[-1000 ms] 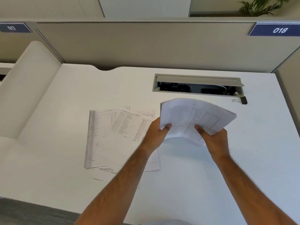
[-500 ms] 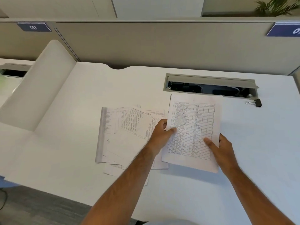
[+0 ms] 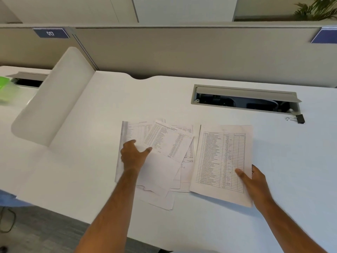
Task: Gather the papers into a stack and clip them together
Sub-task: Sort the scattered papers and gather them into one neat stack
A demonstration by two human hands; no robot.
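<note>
Two bare arms reach forward over a white bench (image 3: 91, 170). The left hand (image 3: 134, 156) lies palm down on a messy pile of papers (image 3: 164, 161) near the middle of the bench. Its fingers (image 3: 130, 143) point away from the person and lie flat on the sheets, and the thumb sticks out to the right, so the hand is spread wide and not pinching anything. The sheets in the pile are crooked and lie on top of each other at different slants, with some corners poking out at the near edge. Just to the right of the pile lies a neat stack of papers (image 3: 218, 157) with a printed table on its top sheet. The stack lies flat on the bench, and its left edge is close to the pile. The right hand (image 3: 253, 181) holds this stack at its near right side. The thumb lies on top of the sheet and the other fingers are tucked at the stack's right edge, so they are mostly hidden. A black binder clip (image 3: 297, 118) lies on the bench far to the right, well apart from both hands, just beside the corner of an open grey cable slot (image 3: 246, 97) in the bench top.
</note>
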